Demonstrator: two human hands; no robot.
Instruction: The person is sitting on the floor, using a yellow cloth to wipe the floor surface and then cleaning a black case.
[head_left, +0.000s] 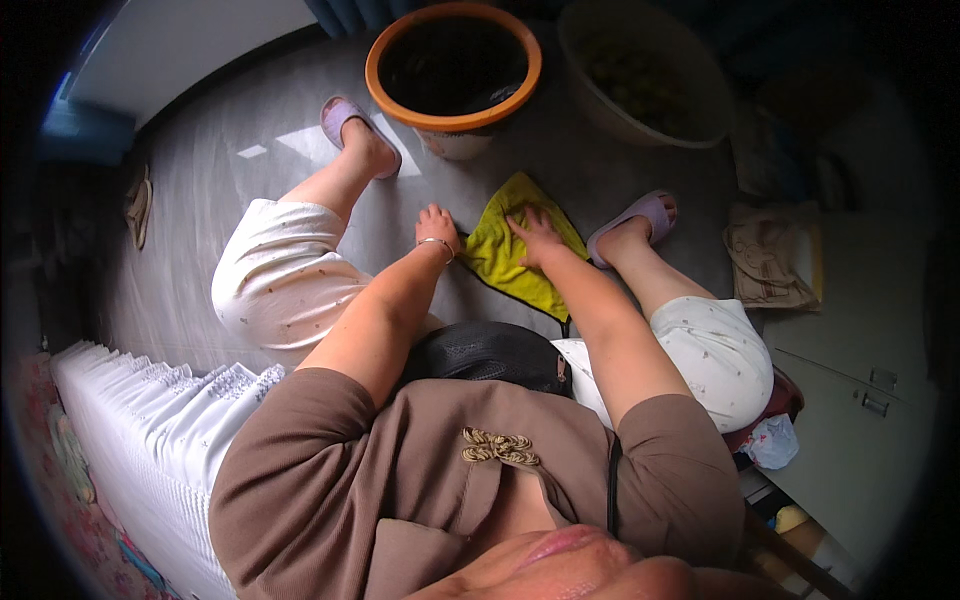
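On the grey floor (217, 161) between my feet lies a yellow-green cloth (499, 266) with dark edging, roughly triangular as spread. My right hand (541, 238) rests flat on its upper right part, fingers spread. Beside the cloth's left corner is my left hand (437, 227), a bracelet (437, 241) around its wrist. The left fingers point away from me and look slightly bent. Whether the thumb pinches the cloth's corner is hidden. A black mesh bag (484, 356) sits at my waist, just behind the cloth.
Ahead stands an orange-rimmed bucket (450, 120) with dark contents. A pale tub (637, 131) holding yellowish-green pieces is right of it, in shadow. A printed paper bag (769, 259) is by the cabinet (817, 337) at right. A white-covered bed (172, 420) is at left.
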